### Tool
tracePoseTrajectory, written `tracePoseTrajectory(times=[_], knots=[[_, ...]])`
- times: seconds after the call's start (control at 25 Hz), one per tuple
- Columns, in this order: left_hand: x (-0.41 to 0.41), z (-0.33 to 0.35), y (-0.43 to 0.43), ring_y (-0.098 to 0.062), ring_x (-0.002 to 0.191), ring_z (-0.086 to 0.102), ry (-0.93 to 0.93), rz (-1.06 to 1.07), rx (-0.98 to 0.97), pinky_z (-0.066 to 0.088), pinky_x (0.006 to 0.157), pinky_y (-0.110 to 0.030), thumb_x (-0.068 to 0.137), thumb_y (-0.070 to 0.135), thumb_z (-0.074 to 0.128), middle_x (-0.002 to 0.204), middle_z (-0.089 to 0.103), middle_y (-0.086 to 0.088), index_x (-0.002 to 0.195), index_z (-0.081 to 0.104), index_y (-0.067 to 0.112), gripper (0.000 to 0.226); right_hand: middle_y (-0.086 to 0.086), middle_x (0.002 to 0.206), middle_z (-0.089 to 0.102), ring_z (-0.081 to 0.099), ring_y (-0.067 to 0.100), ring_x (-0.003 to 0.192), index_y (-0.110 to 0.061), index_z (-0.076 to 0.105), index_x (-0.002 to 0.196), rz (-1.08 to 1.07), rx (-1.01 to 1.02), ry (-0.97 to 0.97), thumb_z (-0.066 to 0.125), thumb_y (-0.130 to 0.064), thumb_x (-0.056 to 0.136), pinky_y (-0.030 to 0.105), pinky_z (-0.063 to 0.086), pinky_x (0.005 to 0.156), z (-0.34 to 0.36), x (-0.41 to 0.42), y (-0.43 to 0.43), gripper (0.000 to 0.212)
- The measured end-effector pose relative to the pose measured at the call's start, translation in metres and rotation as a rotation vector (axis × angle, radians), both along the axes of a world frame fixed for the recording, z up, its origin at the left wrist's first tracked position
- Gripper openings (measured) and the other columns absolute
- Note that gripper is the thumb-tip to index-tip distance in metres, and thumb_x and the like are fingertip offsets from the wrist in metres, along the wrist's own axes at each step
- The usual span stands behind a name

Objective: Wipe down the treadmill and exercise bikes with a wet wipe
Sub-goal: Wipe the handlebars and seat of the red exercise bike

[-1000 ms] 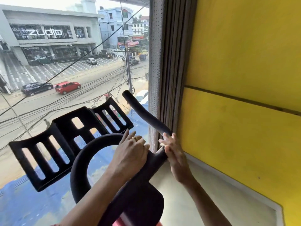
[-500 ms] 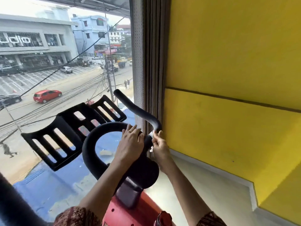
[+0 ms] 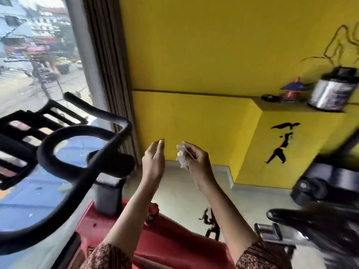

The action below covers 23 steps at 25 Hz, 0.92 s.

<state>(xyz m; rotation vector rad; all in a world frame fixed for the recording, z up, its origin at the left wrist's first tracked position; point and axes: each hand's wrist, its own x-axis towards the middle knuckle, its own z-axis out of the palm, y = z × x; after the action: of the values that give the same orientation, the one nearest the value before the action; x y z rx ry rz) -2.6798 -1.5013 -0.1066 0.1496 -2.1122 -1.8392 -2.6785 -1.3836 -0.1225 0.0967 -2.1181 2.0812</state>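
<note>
Care is what this step seems to call for, since the white crumpled wet wipe [image 3: 181, 157] is bunched into a wad and not laid flat. It hangs in the air well to the right of the black looped handlebar [image 3: 77, 131] of the red-framed exercise bike [image 3: 171, 241], touching no part of the machine. The right hand [image 3: 197, 164], farthest from the handlebar, has its fingers curled and pinches the wipe. The left hand [image 3: 153, 162] is between the wipe and the handlebar, near the wipe but apart from it, with fingers straight and close together, and carries nothing. I judge the moment a pause between surfaces. The free left hand could tease the wad open and fold it to a fresh, flat face. The wipe would then wrap round the tube and be drawn along it, with the left hand steadying the bar. The black slotted plastic tray [image 3: 29, 115], beyond the handlebar to its left, would need each slat taken singly. The blurred black glossy saddle [image 3: 310, 220], far right of the handlebar and lower, may belong to another machine; I cannot tell. By count: two hands, one wipe, one handlebar, one slotted tray, one red frame, one saddle.
</note>
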Motion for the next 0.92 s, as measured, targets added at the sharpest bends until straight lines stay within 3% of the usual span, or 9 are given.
tracePoseTrajectory(times=[0.16, 0.24, 0.32, 0.48, 0.6, 0.68, 0.72, 0.8, 0.92], knots=[[0.017, -0.02, 0.098, -0.018, 0.123, 0.05, -0.072, -0.271, 0.029, 0.037, 0.099, -0.028, 0.099, 0.03, 0.046, 0.129, 0.059, -0.004, 0.125, 0.06, 0.009, 0.037, -0.002, 0.103, 0.066, 0.064, 0.001, 0.081, -0.008, 0.059, 0.12, -0.271, 0.021, -0.058, 0.053, -0.007, 0.095, 0.024, 0.051, 0.069, -0.021, 0.051, 0.105, 0.026], [0.028, -0.034, 0.144, -0.02, 0.124, 0.05, -0.113, -0.369, 0.012, 0.037, 0.103, -0.032, 0.098, 0.031, 0.047, 0.13, 0.058, -0.005, 0.125, 0.06, 0.01, 0.037, 0.003, 0.116, 0.064, 0.063, 0.009, 0.1, -0.007, 0.057, 0.124, -0.38, 0.043, -0.098, 0.053, -0.01, 0.096, 0.022, 0.05, 0.078, -0.037, 0.077, 0.153, 0.028], [0.042, -0.048, 0.186, -0.022, 0.124, 0.05, -0.118, -0.467, -0.035, 0.036, 0.099, -0.031, 0.099, 0.03, 0.046, 0.13, 0.058, -0.007, 0.125, 0.06, 0.01, 0.036, 0.007, 0.128, 0.059, 0.057, 0.018, 0.115, -0.005, 0.055, 0.127, -0.477, 0.081, -0.14, 0.052, -0.009, 0.096, 0.019, 0.045, 0.082, -0.05, 0.102, 0.192, 0.032], [0.068, -0.077, 0.255, -0.021, 0.113, 0.055, -0.117, -0.637, -0.178, 0.036, 0.081, -0.023, 0.1, 0.025, 0.044, 0.122, 0.062, -0.014, 0.118, 0.062, 0.01, 0.03, 0.009, 0.127, 0.055, 0.051, 0.016, 0.118, -0.001, 0.052, 0.129, -0.629, 0.179, -0.208, 0.049, -0.001, 0.095, 0.007, 0.039, 0.081, -0.079, 0.141, 0.264, 0.034], [0.072, -0.104, 0.288, -0.025, 0.109, 0.058, -0.134, -0.645, -0.287, 0.034, 0.072, -0.019, 0.099, 0.021, 0.046, 0.119, 0.063, -0.018, 0.121, 0.061, 0.007, 0.03, 0.015, 0.128, 0.056, 0.051, 0.017, 0.12, 0.0, 0.051, 0.13, -0.645, 0.359, -0.199, 0.05, 0.004, 0.093, 0.003, 0.037, 0.085, -0.106, 0.155, 0.312, 0.037], [0.073, -0.119, 0.308, -0.034, 0.102, 0.062, -0.17, -0.617, -0.386, 0.036, 0.067, -0.025, 0.098, 0.019, 0.048, 0.115, 0.065, -0.021, 0.126, 0.058, 0.007, 0.032, 0.017, 0.125, 0.059, 0.056, 0.022, 0.117, 0.003, 0.055, 0.126, -0.669, 0.534, -0.164, 0.052, 0.006, 0.091, 0.009, 0.038, 0.09, -0.121, 0.153, 0.347, 0.035], [0.072, -0.127, 0.317, -0.035, 0.103, 0.061, -0.19, -0.605, -0.434, 0.039, 0.069, -0.028, 0.097, 0.018, 0.049, 0.116, 0.064, -0.022, 0.129, 0.055, 0.007, 0.034, 0.019, 0.124, 0.06, 0.057, 0.028, 0.118, 0.005, 0.058, 0.122, -0.691, 0.63, -0.145, 0.054, 0.005, 0.091, 0.013, 0.037, 0.094, -0.131, 0.149, 0.364, 0.032], [0.072, -0.145, 0.331, -0.031, 0.122, 0.052, -0.226, -0.582, -0.525, 0.038, 0.092, -0.029, 0.096, 0.016, 0.051, 0.132, 0.055, -0.019, 0.135, 0.049, 0.005, 0.04, 0.021, 0.131, 0.054, 0.049, 0.035, 0.126, 0.005, 0.057, 0.123, -0.706, 0.779, -0.189, 0.046, -0.009, 0.097, 0.026, 0.034, 0.105, -0.154, 0.141, 0.386, 0.032], [0.077, -0.165, 0.335, -0.025, 0.14, 0.029, -0.249, -0.559, -0.637, 0.02, 0.113, -0.029, 0.096, 0.014, 0.051, 0.15, 0.034, -0.014, 0.142, 0.037, 0.002, 0.05, 0.02, 0.144, 0.041, 0.035, 0.036, 0.135, 0.001, 0.047, 0.135, -0.58, 1.05, -0.182, 0.014, -0.032, 0.103, 0.044, 0.022, 0.111, -0.19, 0.135, 0.375, 0.057]])
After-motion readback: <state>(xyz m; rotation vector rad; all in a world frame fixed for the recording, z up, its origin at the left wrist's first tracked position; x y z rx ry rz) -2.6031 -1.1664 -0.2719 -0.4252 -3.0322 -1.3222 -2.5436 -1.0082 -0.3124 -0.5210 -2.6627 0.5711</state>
